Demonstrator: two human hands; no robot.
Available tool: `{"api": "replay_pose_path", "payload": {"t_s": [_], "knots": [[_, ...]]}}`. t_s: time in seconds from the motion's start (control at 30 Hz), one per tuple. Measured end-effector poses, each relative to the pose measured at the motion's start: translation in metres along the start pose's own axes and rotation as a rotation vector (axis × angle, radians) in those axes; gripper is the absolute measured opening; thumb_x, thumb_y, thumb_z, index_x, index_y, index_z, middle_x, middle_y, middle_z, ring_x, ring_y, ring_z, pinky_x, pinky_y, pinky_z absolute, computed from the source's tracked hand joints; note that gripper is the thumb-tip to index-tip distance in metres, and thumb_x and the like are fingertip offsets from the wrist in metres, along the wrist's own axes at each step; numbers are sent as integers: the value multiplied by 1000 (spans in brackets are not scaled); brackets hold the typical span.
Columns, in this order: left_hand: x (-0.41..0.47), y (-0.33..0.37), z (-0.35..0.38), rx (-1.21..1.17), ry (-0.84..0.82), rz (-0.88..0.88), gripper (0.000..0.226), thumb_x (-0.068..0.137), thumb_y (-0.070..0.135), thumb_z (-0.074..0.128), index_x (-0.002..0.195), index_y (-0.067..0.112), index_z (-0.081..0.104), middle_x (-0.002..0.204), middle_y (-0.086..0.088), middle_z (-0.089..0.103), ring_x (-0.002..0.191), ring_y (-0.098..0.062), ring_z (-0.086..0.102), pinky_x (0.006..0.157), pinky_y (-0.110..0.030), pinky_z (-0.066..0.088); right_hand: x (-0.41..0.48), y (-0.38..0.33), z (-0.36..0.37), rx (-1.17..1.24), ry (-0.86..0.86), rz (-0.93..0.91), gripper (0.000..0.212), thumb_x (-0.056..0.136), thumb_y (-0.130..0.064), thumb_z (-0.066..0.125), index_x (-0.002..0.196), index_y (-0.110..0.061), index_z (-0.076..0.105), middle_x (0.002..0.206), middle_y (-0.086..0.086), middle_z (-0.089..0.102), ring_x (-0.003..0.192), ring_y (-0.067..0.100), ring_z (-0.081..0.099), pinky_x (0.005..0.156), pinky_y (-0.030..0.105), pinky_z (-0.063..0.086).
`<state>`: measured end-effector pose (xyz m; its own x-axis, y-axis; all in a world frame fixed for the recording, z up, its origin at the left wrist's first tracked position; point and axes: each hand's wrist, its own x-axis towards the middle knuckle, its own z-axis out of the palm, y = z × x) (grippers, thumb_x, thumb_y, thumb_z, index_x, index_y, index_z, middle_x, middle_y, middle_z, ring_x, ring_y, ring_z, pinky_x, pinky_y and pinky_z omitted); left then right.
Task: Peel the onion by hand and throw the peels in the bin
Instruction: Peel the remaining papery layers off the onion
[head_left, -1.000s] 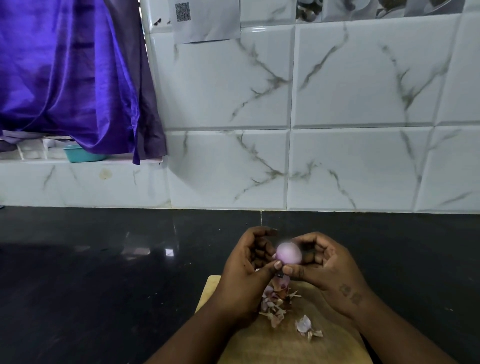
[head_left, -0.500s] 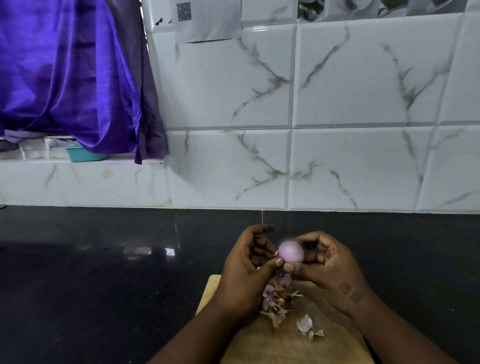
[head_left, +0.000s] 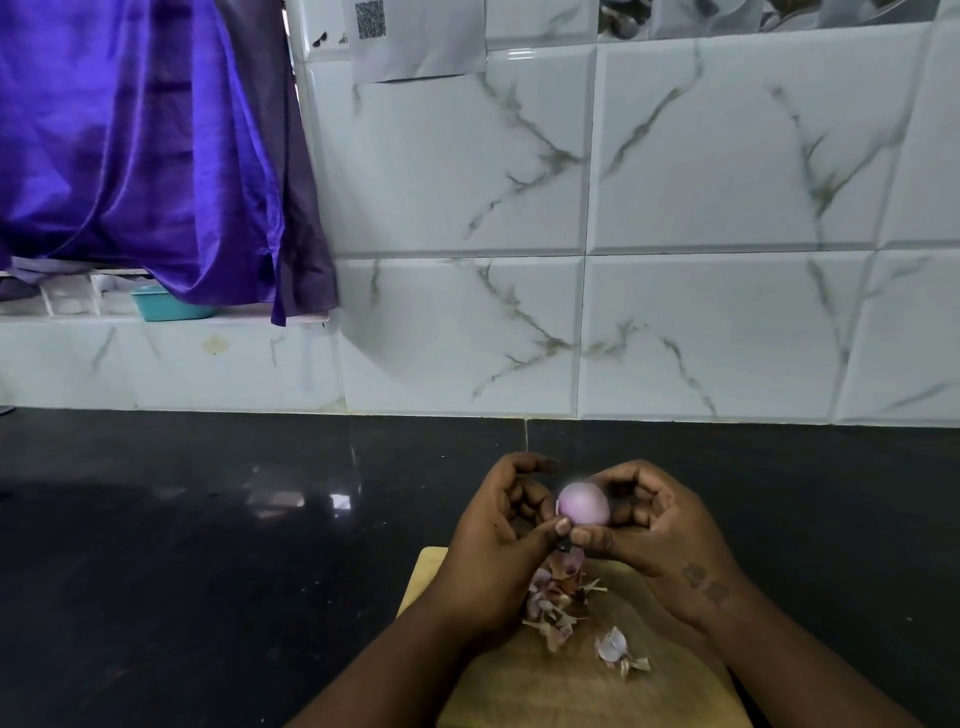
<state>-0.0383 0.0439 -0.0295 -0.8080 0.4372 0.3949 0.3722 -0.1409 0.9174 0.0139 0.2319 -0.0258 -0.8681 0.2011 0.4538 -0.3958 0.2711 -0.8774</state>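
Note:
A small pale purple onion (head_left: 584, 503), smooth and mostly bare of skin, is held above a wooden cutting board (head_left: 571, 686). My right hand (head_left: 654, 525) grips it with curled fingers and thumb. My left hand (head_left: 498, 525) is curled beside it, its thumb pressed at the onion's lower left edge. A heap of pink and brown peels (head_left: 556, 597) lies on the board under the hands, and a separate peel piece (head_left: 615, 647) lies a little to the right. No bin is in view.
The board sits on a black glossy counter (head_left: 208, 545) backed by a white marbled tile wall (head_left: 675, 260). A purple cloth (head_left: 130, 156) hangs at the upper left over a ledge with a teal tub (head_left: 166, 306).
Both hands stay in place above the board. The onion has turned slightly in the fingers, and the left thumb has shifted along its lower edge.

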Motion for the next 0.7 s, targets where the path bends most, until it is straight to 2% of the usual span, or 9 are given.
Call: {"api": "replay_pose_path", "payload": {"t_s": [0.17, 0.27, 0.37, 0.47, 0.57, 0.63, 0.7], "knots": [[0, 1, 0, -49, -19, -17, 36, 97, 0, 72, 126, 19, 63, 90, -4, 68, 85, -11, 68, 79, -25, 58, 0, 1, -3, -26, 10, -9, 57, 53, -13, 97, 103, -11, 72, 97, 0, 81, 88, 19, 80, 71, 28, 64], [-1, 2, -2, 4, -21, 9, 19, 97, -2, 70, 104, 15, 72, 90, -4, 72, 81, -11, 69, 74, -23, 57, 1, 5, -3, -79, 49, -18, 53, 57, -4, 98, 101, -14, 72, 95, 0, 81, 85, 18, 79, 71, 31, 65], [-3, 2, -2, 97, -30, 12, 25, 95, -6, 68, 87, 17, 74, 83, 1, 73, 79, -12, 69, 73, -24, 56, 4, 10, -7, -73, 107, -17, 51, 58, -2, 98, 99, -14, 72, 92, 3, 81, 84, 22, 79, 69, 35, 66], [-4, 3, -1, 241, 23, 44, 20, 96, 8, 74, 80, 21, 73, 77, 6, 72, 74, -4, 68, 67, -21, 54, 3, 9, -9, -93, 95, -15, 50, 58, -4, 99, 98, -15, 72, 92, 2, 81, 84, 21, 79, 71, 38, 67], [-4, 1, -2, 360, 150, 126, 17, 87, 21, 86, 93, 29, 72, 93, 10, 74, 88, -4, 71, 73, -19, 56, 0, 6, -5, -131, 40, -18, 52, 57, -9, 100, 99, -15, 71, 93, 3, 80, 84, 20, 79, 74, 37, 66], [-4, 3, -1, 305, 139, 119, 31, 86, 13, 88, 109, 27, 73, 108, 12, 77, 104, -1, 72, 86, -18, 59, -1, 5, -3, -145, 26, -19, 53, 56, -12, 101, 98, -14, 70, 93, 4, 79, 83, 20, 78, 74, 36, 65], [-5, 3, 1, 218, 97, 89, 37, 86, 2, 85, 116, 22, 74, 111, 7, 79, 107, -7, 76, 94, -29, 63, -2, 4, -2, -166, 22, -20, 53, 55, -18, 102, 97, -19, 69, 93, 4, 79, 83, 22, 78, 73, 39, 65]]}}
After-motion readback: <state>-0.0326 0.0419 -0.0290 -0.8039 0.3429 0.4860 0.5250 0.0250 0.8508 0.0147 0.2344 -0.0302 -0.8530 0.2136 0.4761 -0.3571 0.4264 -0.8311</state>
